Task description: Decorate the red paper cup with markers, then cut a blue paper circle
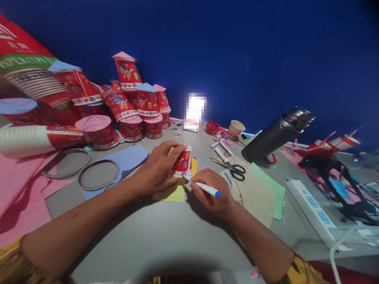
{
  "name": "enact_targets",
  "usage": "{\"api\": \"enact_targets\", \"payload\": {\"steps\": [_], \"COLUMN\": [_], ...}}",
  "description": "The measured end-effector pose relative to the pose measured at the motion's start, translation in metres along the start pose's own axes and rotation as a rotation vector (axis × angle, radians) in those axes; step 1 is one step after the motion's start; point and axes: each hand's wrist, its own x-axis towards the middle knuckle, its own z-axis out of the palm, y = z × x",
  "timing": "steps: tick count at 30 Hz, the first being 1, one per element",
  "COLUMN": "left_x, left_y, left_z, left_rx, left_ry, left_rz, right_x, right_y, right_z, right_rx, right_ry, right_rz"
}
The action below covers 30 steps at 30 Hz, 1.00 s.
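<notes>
Surface (166,236) lies open between the forearms (97,219); scissors (237,172) lie beyond the right hand (214,197), which pinches a blue-ended marker (206,188). Left hand (160,167) grips a red paper cup (184,161).

Your left hand (161,167) is covering one side of the red paper cup (182,161). Your right hand (214,193) is hiding part of the white marker (207,188); its tip is showing too small to tell whether it is touching the cup. Pixelation is obscuring the bright panel (194,112). The left edge is cutting off the paper-cup pack (28,63) and pink sheet (20,193); the bottom edge is cropping the white cable (333,258).
</notes>
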Motion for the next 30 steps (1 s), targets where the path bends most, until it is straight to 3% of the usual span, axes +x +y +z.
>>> {"api": "enact_targets", "payload": {"steps": [19, 30], "left_x": [0.004, 0.0], "left_y": [0.001, -0.003], "left_z": [-0.012, -0.005], "left_rx": [-0.012, -0.043], "left_ry": [-0.098, -0.036], "left_rz": [0.012, -0.002], "right_x": [-0.001, -0.002], "right_y": [0.002, 0.003], "right_z": [-0.003, -0.003], "right_rx": [0.011, 0.002], "right_ry": [0.024, 0.022], "right_rz": [0.012, 0.038]}}
